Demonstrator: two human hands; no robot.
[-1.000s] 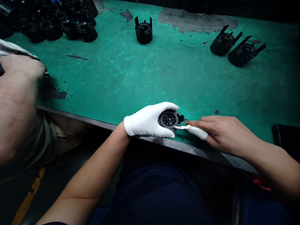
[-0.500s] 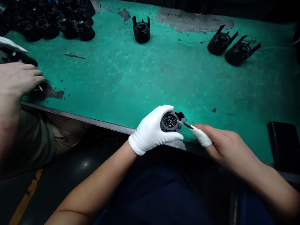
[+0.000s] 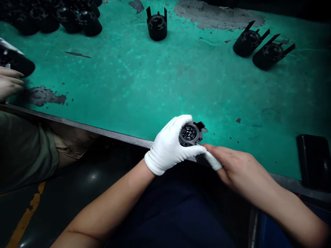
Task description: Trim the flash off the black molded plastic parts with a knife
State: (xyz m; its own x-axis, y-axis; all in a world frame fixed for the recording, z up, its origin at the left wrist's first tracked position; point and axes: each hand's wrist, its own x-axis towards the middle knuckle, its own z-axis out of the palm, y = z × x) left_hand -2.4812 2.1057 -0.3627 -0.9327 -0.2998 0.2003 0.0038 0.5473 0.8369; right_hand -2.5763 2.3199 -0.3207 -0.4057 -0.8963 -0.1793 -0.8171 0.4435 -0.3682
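My left hand [image 3: 169,146], in a white glove, is wrapped around a round black plastic part [image 3: 190,133] at the table's front edge. The part's ringed, slotted face points up, and a tab sticks out at its far right. My right hand [image 3: 227,160] is bare except for a white cover on the thumb. Its fingers are pinched on a thin pointed metal tool [image 3: 198,144], close by my left thumb. Only a sliver of that tool shows by the part's near rim; the fingers and glove hide the rest.
On the green table [image 3: 129,86] stands a black cylindrical housing with upright prongs [image 3: 157,27]. Two similar housings [image 3: 269,55] are at the right, several more [image 3: 89,24] at the far left. A co-worker's hand [image 3: 9,84] is at left. A black box-like object [image 3: 312,162] lies right.
My right hand has moved left and brought the tool from the part's face to its near rim. The co-worker's hand has shifted left. The view has moved slightly.
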